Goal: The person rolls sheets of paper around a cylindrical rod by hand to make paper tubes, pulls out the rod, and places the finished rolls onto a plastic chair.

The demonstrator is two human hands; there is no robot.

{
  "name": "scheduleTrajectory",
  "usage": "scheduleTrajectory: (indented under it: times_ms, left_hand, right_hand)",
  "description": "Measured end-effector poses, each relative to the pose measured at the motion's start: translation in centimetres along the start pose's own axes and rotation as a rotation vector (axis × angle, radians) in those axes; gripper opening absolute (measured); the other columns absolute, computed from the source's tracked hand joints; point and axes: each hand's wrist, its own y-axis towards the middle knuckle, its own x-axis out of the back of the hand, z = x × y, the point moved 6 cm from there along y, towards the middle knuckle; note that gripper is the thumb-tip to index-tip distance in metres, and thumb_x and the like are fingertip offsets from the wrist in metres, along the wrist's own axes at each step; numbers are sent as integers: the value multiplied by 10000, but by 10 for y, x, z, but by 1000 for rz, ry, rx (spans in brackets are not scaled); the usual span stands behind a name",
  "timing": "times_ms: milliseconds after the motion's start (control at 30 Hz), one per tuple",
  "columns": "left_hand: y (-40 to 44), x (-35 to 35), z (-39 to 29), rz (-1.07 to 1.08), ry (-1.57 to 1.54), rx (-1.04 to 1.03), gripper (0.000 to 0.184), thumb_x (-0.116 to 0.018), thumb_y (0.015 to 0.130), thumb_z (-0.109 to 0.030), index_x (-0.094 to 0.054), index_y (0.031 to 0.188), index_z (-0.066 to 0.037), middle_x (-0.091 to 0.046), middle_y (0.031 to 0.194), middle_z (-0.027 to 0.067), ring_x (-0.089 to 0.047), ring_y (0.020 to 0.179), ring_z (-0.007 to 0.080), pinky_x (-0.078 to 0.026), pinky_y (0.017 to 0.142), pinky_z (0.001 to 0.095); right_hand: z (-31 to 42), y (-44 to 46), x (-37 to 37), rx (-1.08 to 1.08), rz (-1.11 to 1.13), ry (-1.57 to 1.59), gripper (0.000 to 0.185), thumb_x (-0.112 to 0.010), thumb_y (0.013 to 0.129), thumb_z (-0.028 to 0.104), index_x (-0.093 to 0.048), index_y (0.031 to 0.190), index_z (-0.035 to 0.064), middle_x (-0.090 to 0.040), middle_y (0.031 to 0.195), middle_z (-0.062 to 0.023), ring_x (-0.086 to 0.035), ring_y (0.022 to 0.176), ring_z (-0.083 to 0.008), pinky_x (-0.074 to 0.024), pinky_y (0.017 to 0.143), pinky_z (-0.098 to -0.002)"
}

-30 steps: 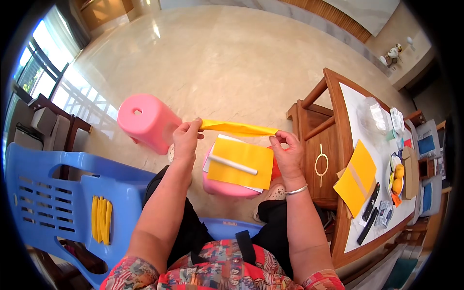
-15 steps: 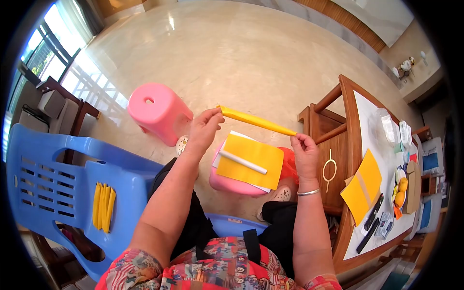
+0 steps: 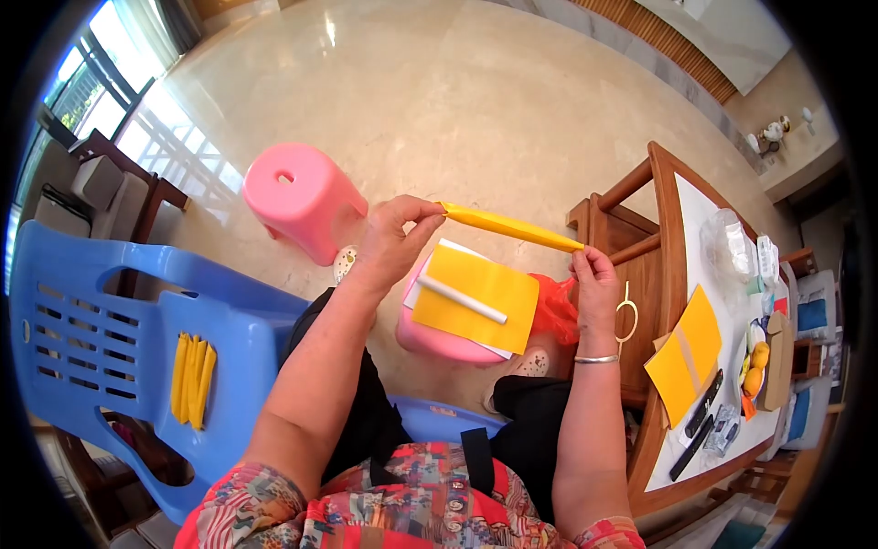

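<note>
A rolled yellow paper tube (image 3: pixel 512 226) is stretched between my two hands, above the low pink stool. My left hand (image 3: pixel 400 236) pinches its left end with thumb and fingers. At the other end, my right hand (image 3: pixel 595 279) grips the tip the same way. Below lies a flat yellow sheet (image 3: pixel 480 291) over white paper, with a white rod (image 3: pixel 462 299) resting across it. These sit on a pink stool (image 3: pixel 439 341) between my knees. Several finished-looking yellow rolls (image 3: pixel 193 380) lie side by side on the blue chair (image 3: pixel 247 343) to my left.
Another pink stool (image 3: pixel 297 192) stands ahead on the left. On the right is a wooden table (image 3: pixel 672 476) holding yellow sheets (image 3: pixel 688 357), black-handled tools (image 3: pixel 702 416), fruit (image 3: pixel 755 369) and plastic packaging (image 3: pixel 727 245). A red plastic bag (image 3: pixel 554 309) hangs beside the near stool.
Both hands have shifted slightly to the right with the yellow paper tube still held between them. The sheets and white rod on the stool stay in place.
</note>
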Motion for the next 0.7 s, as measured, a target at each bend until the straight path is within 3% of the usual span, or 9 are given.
scheduleTrajectory:
  times_ms: [33,133,233,333,367,433,567,700]
  left_hand:
    - [2,2,-6,9,73,-70,157,-763,930,-95,-749,1056,-4,-756,934,59,-675,859,119,-541,778,281]
    - [-4,-9,15,2,-69,129,154,-758,931,-97,-746,1048,2,-758,950,60,-680,874,130,-535,768,281]
    - [-8,-16,21,-81,-182,32,193,-751,939,-142,-749,1059,10,-756,972,58,-671,890,127,-520,794,272]
    - [-18,-23,42,-48,-507,425,260,-738,950,-201,-750,1072,28,-748,972,58,-656,918,120,-503,834,263]
    - [-20,-22,42,-31,-489,476,274,-734,952,-214,-752,1074,30,-744,968,59,-651,922,117,-498,843,261]
    - [-24,-19,37,7,-454,576,304,-727,955,-242,-756,1078,35,-737,961,59,-640,931,112,-487,860,259]
    - [-32,-23,56,-114,-576,667,286,-745,934,-256,-771,1031,12,-734,924,45,-632,885,117,-485,811,261]
    - [-35,-21,51,-148,-606,733,274,-764,916,-281,-779,979,-14,-732,890,35,-619,830,109,-482,761,273]
  right_hand:
    - [4,0,0,7,-4,8,202,-727,979,118,-696,1143,4,-685,962,-2,-606,864,-86,-507,803,-227]
    - [-3,3,1,11,6,30,213,-725,980,112,-694,1167,17,-681,973,1,-607,875,-92,-502,811,-225]
    - [-3,4,5,40,-35,-7,213,-726,977,95,-694,1174,21,-680,999,-4,-607,898,-95,-500,824,-227]
    - [3,-1,5,116,-24,60,216,-726,975,76,-693,1181,20,-679,1027,-14,-605,909,-95,-499,832,-229]
    - [4,-3,4,122,-12,64,188,-723,976,60,-698,1156,16,-665,1034,-5,-594,920,-88,-493,840,-225]
    - [3,-4,2,186,3,21,163,-722,978,60,-700,1134,17,-652,1024,6,-585,917,-82,-490,839,-222]
    - [6,-9,-2,320,47,-87,120,-722,977,54,-701,1089,16,-630,1003,22,-572,915,-73,-484,824,-216]
    - [-2,-10,2,309,37,-119,144,-720,970,33,-694,1110,21,-645,1057,-1,-602,957,-94,-501,862,-229]
